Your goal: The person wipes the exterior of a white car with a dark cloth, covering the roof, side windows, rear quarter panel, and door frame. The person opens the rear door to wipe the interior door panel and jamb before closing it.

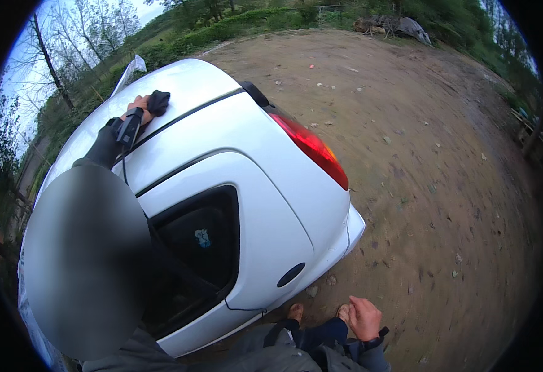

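A white car (192,125) fills the left and middle of the head view, seen from above its side and rear. My left hand (140,108) is on the car's roof near a dark roof seam. It holds a dark bunched cloth (159,102) against the white panel. A wrist strap with a black device (129,128) is on that forearm. At the lower right, my right hand (364,318) hangs beside my body with its fingers curled and nothing seen in it. The red tail light (311,149) and the dark side window (197,251) lie between my hands.
Bare dirt ground (429,186) with scattered leaves and small stones extends right of the car. My shoes (295,311) stand close to its lower side. A brush pile with a grey sheet (413,30) lies at the far edge, near trees and hedges. A blurred patch covers the left.
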`<state>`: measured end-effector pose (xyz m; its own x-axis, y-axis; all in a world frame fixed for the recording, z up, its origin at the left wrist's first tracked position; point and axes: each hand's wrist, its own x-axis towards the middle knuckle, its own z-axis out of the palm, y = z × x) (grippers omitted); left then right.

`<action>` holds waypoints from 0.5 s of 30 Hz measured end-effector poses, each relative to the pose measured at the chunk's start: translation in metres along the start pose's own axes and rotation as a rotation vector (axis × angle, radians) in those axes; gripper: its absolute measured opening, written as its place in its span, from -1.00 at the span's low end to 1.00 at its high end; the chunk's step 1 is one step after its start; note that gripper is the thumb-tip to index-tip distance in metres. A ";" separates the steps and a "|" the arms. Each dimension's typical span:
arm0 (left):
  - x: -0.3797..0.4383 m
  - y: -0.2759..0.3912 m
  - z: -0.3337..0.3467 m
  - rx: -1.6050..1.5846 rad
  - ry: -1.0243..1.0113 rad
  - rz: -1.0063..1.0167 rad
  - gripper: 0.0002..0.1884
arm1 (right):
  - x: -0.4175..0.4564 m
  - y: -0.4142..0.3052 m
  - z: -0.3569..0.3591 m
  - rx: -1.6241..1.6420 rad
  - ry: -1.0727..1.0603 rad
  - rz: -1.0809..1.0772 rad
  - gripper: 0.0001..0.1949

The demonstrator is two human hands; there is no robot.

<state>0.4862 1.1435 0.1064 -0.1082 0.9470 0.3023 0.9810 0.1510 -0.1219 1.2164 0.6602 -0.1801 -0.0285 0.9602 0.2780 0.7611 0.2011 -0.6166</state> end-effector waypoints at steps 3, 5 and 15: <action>0.005 -0.019 -0.034 -0.183 -0.019 0.226 -0.45 | 0.021 0.016 -0.009 0.111 -0.035 -0.105 -0.76; -0.016 -0.027 -0.044 -0.374 -0.089 0.330 -0.48 | 0.034 0.031 -0.021 0.138 -0.116 -0.168 -0.75; -0.123 0.332 -0.076 -0.127 0.130 0.294 -0.47 | 0.092 0.147 -0.090 0.042 -0.173 -0.158 -0.74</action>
<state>0.8372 1.0555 0.1004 0.1953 0.8996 0.3907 0.9803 -0.1672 -0.1051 1.3838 0.7609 -0.1785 -0.2582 0.9344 0.2455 0.7108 0.3558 -0.6067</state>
